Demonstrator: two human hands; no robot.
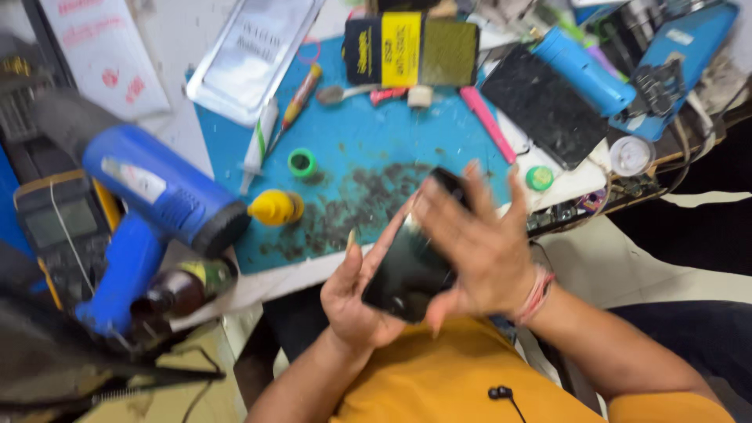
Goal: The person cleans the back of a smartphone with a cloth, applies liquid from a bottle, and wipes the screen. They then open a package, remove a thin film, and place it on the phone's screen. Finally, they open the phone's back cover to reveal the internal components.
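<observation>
Head camera looks down at a black phone (411, 262) held between both hands just off the near edge of the blue work mat (360, 149). Left hand (356, 294) cradles its lower end, fingers curled along its side. Right hand (478, 243) lies flat on the screen, fingers spread wide. A blue heat gun (153, 200) rests at the mat's left edge, beside a yellow-capped bottle (274, 207).

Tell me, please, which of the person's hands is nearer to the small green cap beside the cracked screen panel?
Right. The right hand, spread over the black phone, sits just below-left of the green cap; the left hand cradles the phone's lower end, farther off.
</observation>
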